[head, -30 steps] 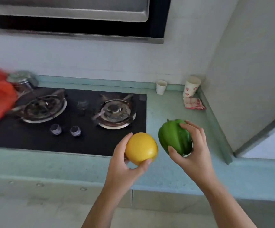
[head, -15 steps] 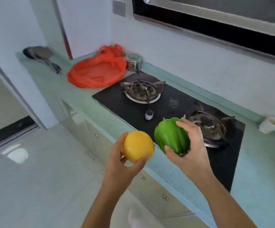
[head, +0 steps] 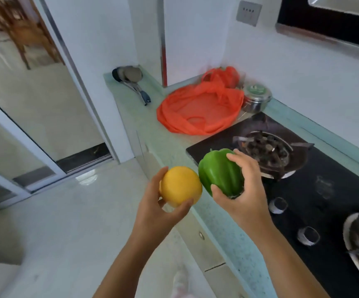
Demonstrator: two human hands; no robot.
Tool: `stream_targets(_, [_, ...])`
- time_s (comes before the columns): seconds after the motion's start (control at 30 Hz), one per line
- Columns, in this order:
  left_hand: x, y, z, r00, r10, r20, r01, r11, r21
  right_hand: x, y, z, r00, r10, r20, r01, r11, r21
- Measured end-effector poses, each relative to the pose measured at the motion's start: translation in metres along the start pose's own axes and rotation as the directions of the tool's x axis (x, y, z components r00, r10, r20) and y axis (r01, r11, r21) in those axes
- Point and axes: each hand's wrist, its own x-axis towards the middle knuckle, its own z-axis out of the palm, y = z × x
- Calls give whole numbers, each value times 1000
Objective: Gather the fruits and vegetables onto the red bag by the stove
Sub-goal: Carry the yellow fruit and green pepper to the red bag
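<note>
— While you face the desk (head: pixel 131 117), your left hand (head: pixel 159 214) is curled round the yellow fruit (head: pixel 180 186): thumb up its left side, fingertips under its lower right edge.
— Confirmed. Your right hand (head: pixel 246 194) grips the green pepper (head: pixel 218 171), thumb at the lower edge, fingers over the right side.
— Fruit vs pepper?
— Side by side, touching or nearly so; can't tell which. You hold both in the air. The pepper shows in front of the stove's (head: pixel 324 181) near corner, the fruit over the desk's front edge.
— Red bag?
— The red bag (head: pixel 197 108) lies spread out on the desk just past the stove's end, handles bunched at its back. Your hands are well short of it.
— Neighbours?
— A steel lidded pot (head: pixel 257 97) sits against the bag's right rear edge. Ladles (head: pixel 129 75) lie at the desk's far end, apart from the bag.
</note>
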Motion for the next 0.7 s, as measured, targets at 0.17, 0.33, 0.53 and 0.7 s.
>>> stream_targets(0.17, [60, -6, -19, 997, -20, -69, 20, 1000, 3, 60, 14, 30, 999, -42, 10, 42, 999, 35])
stream_targets(0.33, [94, -20, -33, 994, -48, -100, 50, 999, 18, 97, 28, 59, 998, -20, 54, 17, 998, 59])
stream_targets(0.53, [137, -43, -53, 992, -86, -93, 86, 996, -3, 132, 38, 98, 998, 28, 63, -31, 998, 53])
stream_targets(0.7, [190, -64, -80, 996, -78, -49, 76, 996, -38, 166, 39, 137, 997, 73, 29, -74, 997, 24])
